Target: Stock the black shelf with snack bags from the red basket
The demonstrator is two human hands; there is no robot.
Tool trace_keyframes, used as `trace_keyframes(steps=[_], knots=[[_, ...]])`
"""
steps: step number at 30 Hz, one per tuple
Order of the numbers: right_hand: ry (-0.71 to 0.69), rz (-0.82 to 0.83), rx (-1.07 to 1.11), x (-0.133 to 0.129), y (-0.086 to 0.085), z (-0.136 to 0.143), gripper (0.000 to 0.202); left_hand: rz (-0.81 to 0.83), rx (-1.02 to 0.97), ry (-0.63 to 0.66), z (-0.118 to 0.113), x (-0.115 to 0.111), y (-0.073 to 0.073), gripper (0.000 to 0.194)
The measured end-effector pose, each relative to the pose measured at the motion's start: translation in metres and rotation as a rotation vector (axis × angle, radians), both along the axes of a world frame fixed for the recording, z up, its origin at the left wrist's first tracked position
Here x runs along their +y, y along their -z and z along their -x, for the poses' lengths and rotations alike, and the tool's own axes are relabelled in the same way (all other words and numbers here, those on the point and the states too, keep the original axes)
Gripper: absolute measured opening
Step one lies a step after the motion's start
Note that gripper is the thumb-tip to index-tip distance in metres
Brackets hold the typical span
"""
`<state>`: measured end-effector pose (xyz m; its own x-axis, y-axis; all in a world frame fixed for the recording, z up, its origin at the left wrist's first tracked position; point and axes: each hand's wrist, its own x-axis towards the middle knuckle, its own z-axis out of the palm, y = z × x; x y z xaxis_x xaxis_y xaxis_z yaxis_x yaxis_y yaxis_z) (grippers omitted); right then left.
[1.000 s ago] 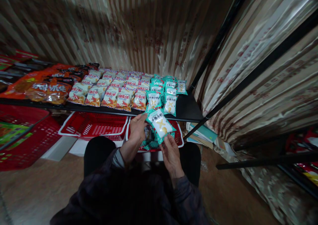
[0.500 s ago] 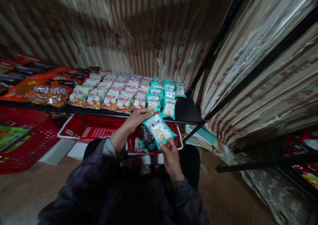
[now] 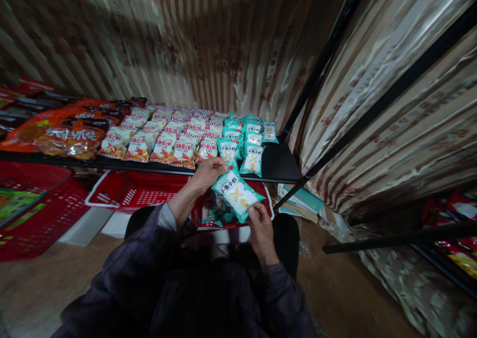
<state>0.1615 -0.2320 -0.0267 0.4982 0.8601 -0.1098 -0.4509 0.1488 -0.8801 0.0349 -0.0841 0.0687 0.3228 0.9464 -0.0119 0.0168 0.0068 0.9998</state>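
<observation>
A green-and-white snack bag [image 3: 236, 194] is stretched between my two hands, its printed face up, tilted above a red basket. My left hand [image 3: 207, 174] pinches its upper left corner, close to the shelf edge. With closed fingers my right hand [image 3: 262, 231] grips the lower right corner. Beneath the bag, more green packets [image 3: 220, 213] lie in the red basket [image 3: 269, 204], partly hidden by the held bag and my hands. Just beyond, matching green bags [image 3: 252, 160] stand in rows on the black shelf [image 3: 279, 161].
Left of the green bags sit rows of white-and-orange snack bags [image 3: 185, 148], then larger orange bags [image 3: 76, 138]. Another red basket [image 3: 33, 228] stands at the left on the floor. Black rack posts [image 3: 320, 171] slant on the right, before striped curtains [image 3: 376, 109]. Flattened cardboard [image 3: 303, 199] lies under the shelf's corner.
The held bag has turned slightly and dipped on its right side. My right hand has shifted a little to the right along its lower corner; the left still pinches the top corner.
</observation>
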Motion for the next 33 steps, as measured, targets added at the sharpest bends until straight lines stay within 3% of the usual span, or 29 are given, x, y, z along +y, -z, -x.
trace_keyframes(steps=[7, 17, 24, 33], knots=[[-0.038, -0.001, 0.102, 0.002, -0.001, -0.005, 0.031, -0.025, 0.079, 0.044, 0.001, -0.001, 0.002, 0.017], [-0.027, -0.047, 0.091, -0.003, -0.012, 0.003, 0.023, -0.002, 0.104, -0.055, -0.001, 0.000, -0.004, 0.013], [-0.023, -0.004, 0.210, -0.008, -0.018, 0.005, 0.028, 0.036, 0.138, 0.009, -0.006, 0.002, 0.000, 0.008], [0.084, 0.006, 0.110, -0.007, -0.021, 0.002, 0.029, -0.075, 0.116, 0.085, 0.001, -0.001, 0.003, 0.021]])
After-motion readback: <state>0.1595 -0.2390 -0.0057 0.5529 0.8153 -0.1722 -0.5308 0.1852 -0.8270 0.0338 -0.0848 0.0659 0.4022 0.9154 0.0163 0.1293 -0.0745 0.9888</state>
